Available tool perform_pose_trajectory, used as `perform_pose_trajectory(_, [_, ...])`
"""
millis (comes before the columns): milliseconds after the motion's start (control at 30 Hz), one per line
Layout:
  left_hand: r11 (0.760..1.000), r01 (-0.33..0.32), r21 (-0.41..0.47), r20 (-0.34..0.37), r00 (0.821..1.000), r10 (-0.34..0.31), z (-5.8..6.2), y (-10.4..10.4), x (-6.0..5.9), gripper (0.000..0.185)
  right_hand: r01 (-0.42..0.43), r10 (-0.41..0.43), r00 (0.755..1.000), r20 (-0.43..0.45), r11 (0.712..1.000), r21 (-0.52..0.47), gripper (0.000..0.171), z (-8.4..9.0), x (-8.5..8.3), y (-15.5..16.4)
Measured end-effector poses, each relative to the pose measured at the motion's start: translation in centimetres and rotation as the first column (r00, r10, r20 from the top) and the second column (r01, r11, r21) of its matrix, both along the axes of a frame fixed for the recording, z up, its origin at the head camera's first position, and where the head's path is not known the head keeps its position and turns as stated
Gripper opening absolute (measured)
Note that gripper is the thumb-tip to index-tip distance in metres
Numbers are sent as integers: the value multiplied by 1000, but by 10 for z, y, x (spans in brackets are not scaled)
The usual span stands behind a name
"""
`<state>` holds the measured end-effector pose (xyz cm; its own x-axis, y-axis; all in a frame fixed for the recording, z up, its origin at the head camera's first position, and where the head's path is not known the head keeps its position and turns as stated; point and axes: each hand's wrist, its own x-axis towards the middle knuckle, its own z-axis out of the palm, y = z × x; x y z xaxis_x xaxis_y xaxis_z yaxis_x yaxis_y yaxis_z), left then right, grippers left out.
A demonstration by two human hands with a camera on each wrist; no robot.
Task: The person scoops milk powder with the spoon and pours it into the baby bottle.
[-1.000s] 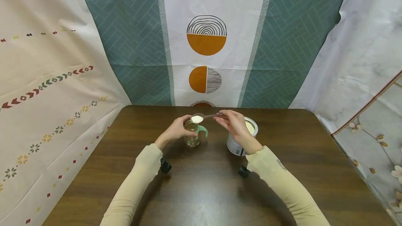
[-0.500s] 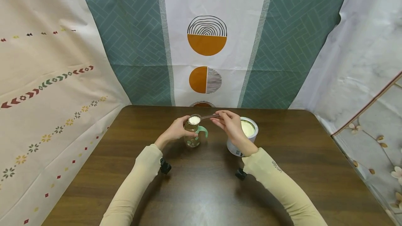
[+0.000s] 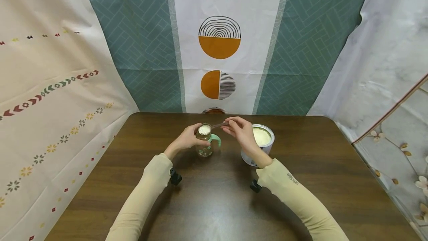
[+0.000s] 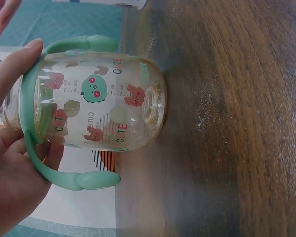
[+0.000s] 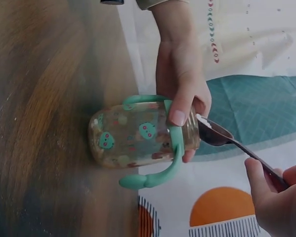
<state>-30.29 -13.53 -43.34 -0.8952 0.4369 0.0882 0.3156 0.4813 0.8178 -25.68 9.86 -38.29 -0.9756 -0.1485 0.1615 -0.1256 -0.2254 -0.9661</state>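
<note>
A clear baby bottle (image 4: pixel 103 98) with green side handles and printed cartoon animals stands upright on the table. My left hand (image 3: pixel 186 138) grips it round the neck and green collar, the thumb lying across the collar in the right wrist view. Between the fingers and thumb of my right hand (image 3: pixel 243 133) is the handle of a metal spoon (image 5: pixel 218 134). Its bowl, heaped with white powder (image 3: pixel 204 129), sits at the bottle's open mouth. Whether the spoon touches the rim I cannot tell. Next to my right hand stands an uncovered tin (image 3: pixel 268 145) of pale powder, partly hidden by the wrist.
The brown wooden table (image 3: pixel 214 203) stretches towards me and to both sides. Fine white specks lie on the wood beside the bottle in the left wrist view. Patterned cloths (image 3: pixel 143 47) hang behind the table and along both sides.
My right hand has shifted left with the spoon, bringing its bowl from the bottle's right edge to over the mouth. More of the tin's powder shows. The left hand and bottle have stayed put.
</note>
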Motion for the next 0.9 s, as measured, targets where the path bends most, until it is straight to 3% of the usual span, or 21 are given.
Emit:
perform_pose_trajectory(200, [1000, -7, 8, 17, 1000, 7, -1, 0, 0, 70, -22, 31, 993, -117, 996, 81, 28, -2, 1, -1])
perform_pose_trajectory(400, [1000, -3, 6, 12, 1000, 2, 0, 0, -2, 69, 23, 33, 965, -261, 978, 209, 25, -2, 2, -2])
perform_pose_trajectory(567, [1000, 1, 2, 12, 1000, -1, 0, -1, -1, 67, 48, 39, 952, -304, 960, 274, 24, -2, 4, -3])
perform_pose_trajectory(767, [1000, 3, -3, 21, 1000, -2, -1, -2, 0, 67, 80, 47, 942, -332, 931, 357, 21, 16, 21, -5])
perform_pose_trajectory(900, [1000, -4, -7, 20, 1000, 4, 0, -1, 0, 69, 120, 52, 920, -389, 906, 405, 20, 26, 30, -6])
